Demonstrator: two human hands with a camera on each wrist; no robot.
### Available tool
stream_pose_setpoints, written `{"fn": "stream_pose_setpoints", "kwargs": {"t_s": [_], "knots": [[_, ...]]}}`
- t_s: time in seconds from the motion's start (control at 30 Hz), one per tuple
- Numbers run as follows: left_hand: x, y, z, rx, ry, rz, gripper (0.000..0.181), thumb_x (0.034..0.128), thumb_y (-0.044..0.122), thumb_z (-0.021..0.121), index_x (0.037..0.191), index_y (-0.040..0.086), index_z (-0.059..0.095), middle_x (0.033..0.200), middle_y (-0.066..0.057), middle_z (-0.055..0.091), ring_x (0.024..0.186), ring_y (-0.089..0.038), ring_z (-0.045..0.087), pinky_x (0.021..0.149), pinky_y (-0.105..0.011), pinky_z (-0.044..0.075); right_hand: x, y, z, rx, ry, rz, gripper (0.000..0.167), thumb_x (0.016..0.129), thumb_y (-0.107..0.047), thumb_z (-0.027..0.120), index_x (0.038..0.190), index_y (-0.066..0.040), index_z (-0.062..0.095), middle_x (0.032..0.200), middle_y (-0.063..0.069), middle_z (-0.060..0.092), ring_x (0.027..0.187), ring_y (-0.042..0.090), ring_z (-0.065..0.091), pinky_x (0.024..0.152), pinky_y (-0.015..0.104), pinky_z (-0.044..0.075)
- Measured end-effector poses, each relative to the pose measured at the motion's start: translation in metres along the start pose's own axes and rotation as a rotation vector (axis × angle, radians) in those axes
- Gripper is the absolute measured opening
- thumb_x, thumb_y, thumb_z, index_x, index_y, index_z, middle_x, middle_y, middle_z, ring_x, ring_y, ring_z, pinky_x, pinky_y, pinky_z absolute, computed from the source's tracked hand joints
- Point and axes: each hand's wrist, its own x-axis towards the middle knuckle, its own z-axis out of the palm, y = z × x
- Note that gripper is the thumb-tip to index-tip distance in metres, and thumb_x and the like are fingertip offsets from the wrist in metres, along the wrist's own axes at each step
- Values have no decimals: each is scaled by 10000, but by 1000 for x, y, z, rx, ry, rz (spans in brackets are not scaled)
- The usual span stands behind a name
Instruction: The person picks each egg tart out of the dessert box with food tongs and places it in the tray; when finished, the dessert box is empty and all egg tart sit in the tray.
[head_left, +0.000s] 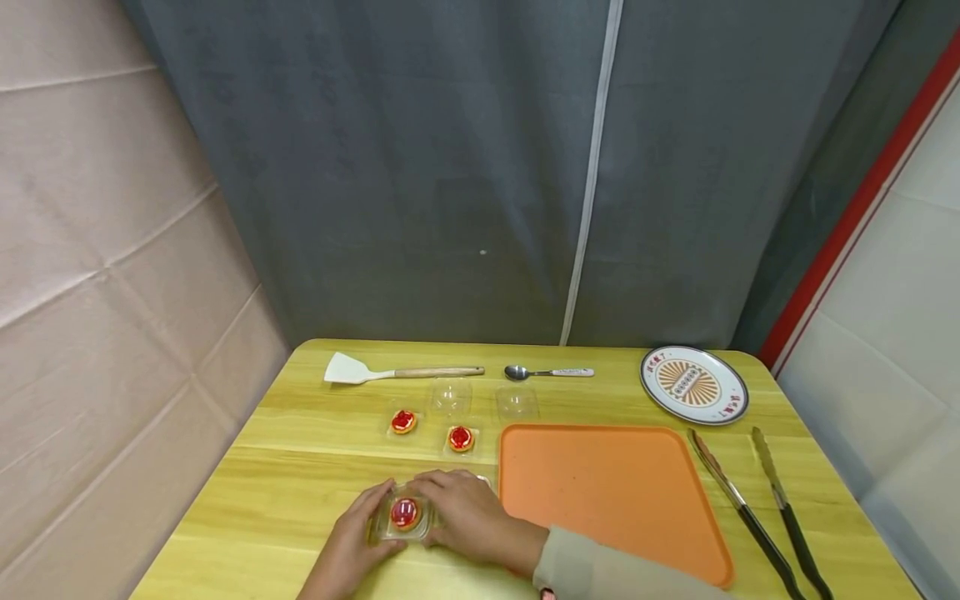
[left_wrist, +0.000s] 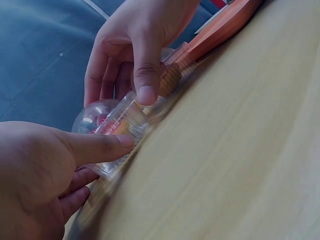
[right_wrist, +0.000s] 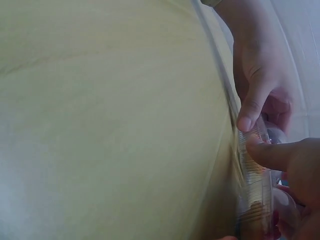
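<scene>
Lying between the left hand [head_left: 351, 533] and the right hand [head_left: 468, 517], both grasping its opposite sides, neither nearer, a clear, square plastic box [head_left: 405, 538] encloses a round, red-topped tart [head_left: 405, 513]

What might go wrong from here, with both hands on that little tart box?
The left hand and right hand grip the clear tart box; too firm a squeeze might bend the plastic and smear the red topping.

A second clear box sits close by the right hand, so it could get bumped.

In the head view the right sleeve crosses the near edge of the orange tray and might drag it; contact isn't clear.
</scene>
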Motion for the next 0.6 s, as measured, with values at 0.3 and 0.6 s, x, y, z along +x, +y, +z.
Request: {"fn": "stream_pose_setpoints", "kwargs": {"t_s": [0.3, 0.6], "knots": [[0, -1, 1, 9, 25, 13, 857, 728, 92, 917, 1488, 83, 520, 1436, -63, 601, 1298, -341, 589, 1086, -506, 491, 3, 0, -3, 11, -16, 31, 777, 736, -442, 912, 1408, -184, 622, 1430, -73, 622, 1270, 148, 614, 1109, 366, 484], [1, -3, 3, 34, 41, 27, 844, 712, 90, 929, 1462, 113, 541, 1413, -39, 614, 1300, -324, 589, 1101, -518, 478, 3, -2, -8, 113, -42, 76, 751, 723, -381, 934, 1389, -194, 644, 1412, -91, 633, 1281, 164, 612, 1075, 419, 516]]}}
